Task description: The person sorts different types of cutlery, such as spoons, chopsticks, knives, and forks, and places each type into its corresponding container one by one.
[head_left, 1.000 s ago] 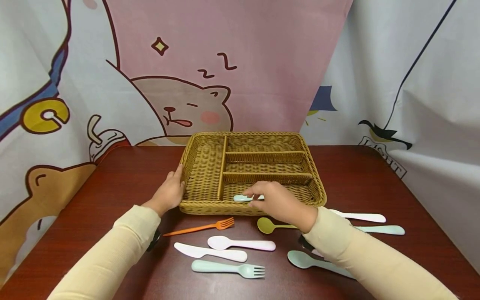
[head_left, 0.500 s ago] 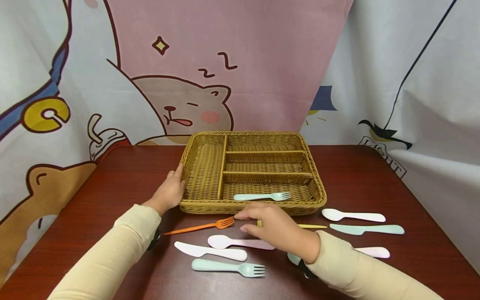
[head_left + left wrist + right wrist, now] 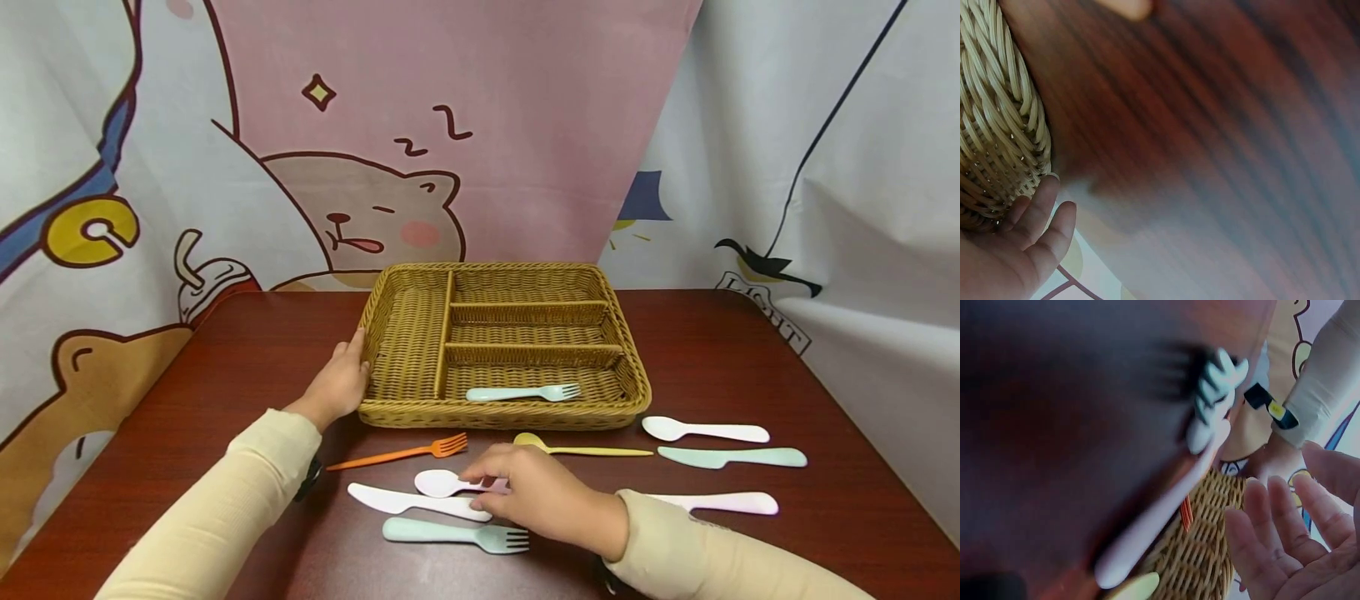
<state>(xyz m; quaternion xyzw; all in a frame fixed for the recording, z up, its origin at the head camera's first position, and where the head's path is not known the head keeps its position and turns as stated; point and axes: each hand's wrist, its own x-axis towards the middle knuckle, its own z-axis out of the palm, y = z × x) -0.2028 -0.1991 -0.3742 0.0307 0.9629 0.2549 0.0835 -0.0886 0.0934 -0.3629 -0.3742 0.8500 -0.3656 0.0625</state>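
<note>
Hovering right over the pale spoon [image 3: 437, 483], the right hand [image 3: 546, 498] has thumb and fingers parted with nothing held — can't tell if a tip is brushing the handle; the spoon lies on the table [image 3: 247, 367] in front of the basket [image 3: 510, 414], long axis running side to side, bowl poking out left of the fingertips, handle under the hand (thumb's over the white knife [image 3: 397, 502], mind). The left hand [image 3: 336, 387] is further off, fingers straight against the basket's left side; right one's clearly nearer.
</note>
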